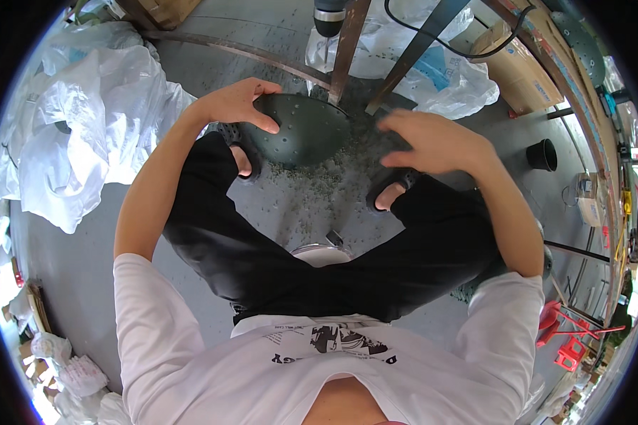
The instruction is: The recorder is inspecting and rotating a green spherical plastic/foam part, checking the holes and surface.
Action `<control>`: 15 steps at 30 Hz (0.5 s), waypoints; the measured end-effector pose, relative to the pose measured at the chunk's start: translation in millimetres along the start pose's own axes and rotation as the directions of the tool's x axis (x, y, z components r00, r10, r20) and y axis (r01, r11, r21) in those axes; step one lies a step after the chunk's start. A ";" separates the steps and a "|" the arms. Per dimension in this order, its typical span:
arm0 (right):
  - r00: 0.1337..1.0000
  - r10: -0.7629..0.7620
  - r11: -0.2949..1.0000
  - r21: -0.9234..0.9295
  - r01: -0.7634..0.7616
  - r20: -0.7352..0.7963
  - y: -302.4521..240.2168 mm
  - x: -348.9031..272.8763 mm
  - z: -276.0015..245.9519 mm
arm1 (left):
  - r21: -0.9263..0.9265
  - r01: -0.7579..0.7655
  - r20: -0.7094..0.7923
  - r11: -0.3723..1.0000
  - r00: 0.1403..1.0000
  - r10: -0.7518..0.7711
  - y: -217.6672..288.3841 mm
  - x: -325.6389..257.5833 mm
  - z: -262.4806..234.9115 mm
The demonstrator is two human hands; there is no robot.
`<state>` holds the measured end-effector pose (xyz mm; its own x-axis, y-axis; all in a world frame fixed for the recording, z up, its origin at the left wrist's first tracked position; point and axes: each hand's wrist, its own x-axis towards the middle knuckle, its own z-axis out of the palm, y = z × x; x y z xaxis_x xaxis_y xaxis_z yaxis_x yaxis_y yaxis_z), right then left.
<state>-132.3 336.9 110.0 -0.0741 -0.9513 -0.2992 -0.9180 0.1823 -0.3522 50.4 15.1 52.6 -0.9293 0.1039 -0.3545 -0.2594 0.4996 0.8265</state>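
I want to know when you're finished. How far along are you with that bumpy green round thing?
Already done, it seems: the dark green dome is dotted with small holes, and chips litter the floor below. In hand: the left hand grips the dome's rim under the drill; the right hand is blurred beside it. How many holes remain cannot be told.

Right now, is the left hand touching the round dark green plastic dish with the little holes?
Touching. In the head view the left hand grips the rim of the round dark green perforated plastic dish, with its thumb lying across the dish's top surface.
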 end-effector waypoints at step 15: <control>0.980 -0.173 0.761 0.645 0.072 0.094 -12.1 56.5 49.1 | -0.232 0.049 -0.093 0.971 0.993 -0.073 29.8 -31.8 84.9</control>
<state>-106.2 293.1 53.9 0.1226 -0.9408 -0.3162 -0.4526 0.2305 -0.8614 94.5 99.7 51.4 -0.9283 -0.0128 -0.3716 -0.3591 0.2905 0.8869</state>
